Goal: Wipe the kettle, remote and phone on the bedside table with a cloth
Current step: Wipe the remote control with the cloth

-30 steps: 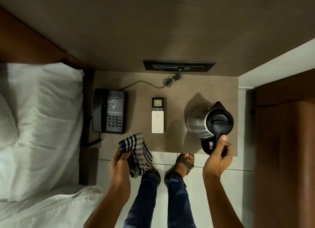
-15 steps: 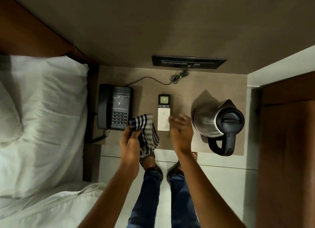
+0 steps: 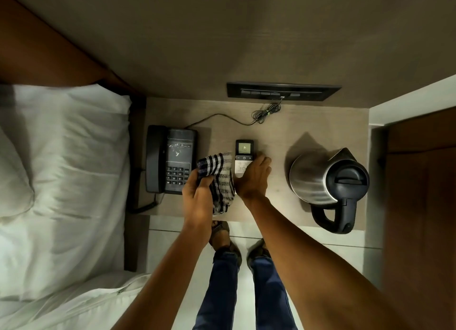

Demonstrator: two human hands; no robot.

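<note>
On the wooden bedside table (image 3: 276, 132) lie a dark desk phone (image 3: 170, 158) at the left, a white remote (image 3: 243, 154) with a lit screen in the middle, and a steel kettle (image 3: 325, 179) with a black lid and handle at the right. My left hand (image 3: 198, 196) grips a dark-and-white striped cloth (image 3: 218, 179) just left of the remote. My right hand (image 3: 254, 179) lies over the remote's lower half, fingers around its right edge; whether it grips the remote is hidden.
A bed with a white pillow (image 3: 61, 171) borders the table on the left. A black switch panel (image 3: 283, 91) sits on the wall behind, with a coiled cable (image 3: 265, 112) below it. A wooden door (image 3: 422, 206) stands at the right. My feet (image 3: 237, 243) stand below the table's front edge.
My right hand left the kettle handle and moved left onto the remote. My left hand carried the cloth up over the table beside the remote.
</note>
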